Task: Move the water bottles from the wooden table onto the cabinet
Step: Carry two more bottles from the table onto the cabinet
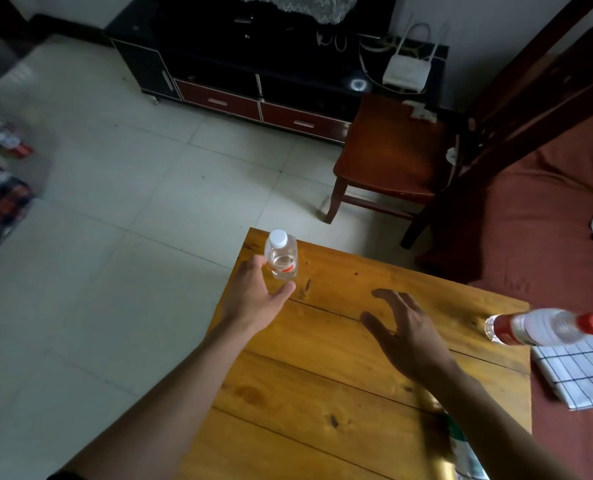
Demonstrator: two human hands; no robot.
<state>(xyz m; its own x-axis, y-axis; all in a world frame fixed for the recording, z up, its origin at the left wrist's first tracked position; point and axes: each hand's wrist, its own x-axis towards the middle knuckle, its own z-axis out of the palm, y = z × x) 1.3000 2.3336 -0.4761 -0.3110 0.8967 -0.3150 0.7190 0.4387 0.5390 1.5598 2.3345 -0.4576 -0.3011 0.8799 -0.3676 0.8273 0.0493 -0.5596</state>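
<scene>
On the tabletop (340, 358), head view, items as I log them:

Item one: small clear bottle with white cap (281, 255), upright at the far left corner. My left hand (253, 299) is at it, fingers (258, 265) spread wide with the thumb just below the bottle's base; I cannot tell whether any skin touches the plastic, and nothing is gripped.

Item two: bottle with red cap and red label (544, 326), at the right edge of the wood, blurred, appearing to lean far over toward the checked cloth (582, 372). My right hand (409, 334) hovers over the middle of the wood, palm down, fingers spread, holding nothing, well apart from that bottle.

Item three: dark cabinet (253, 64) against the far wall, across the tiled floor (115, 202). I see no bottle on its top.

Progress, as I judge it: nothing delivered. Both visible bottles remain at the table; each needs grasping, carrying across, setting down.
</scene>
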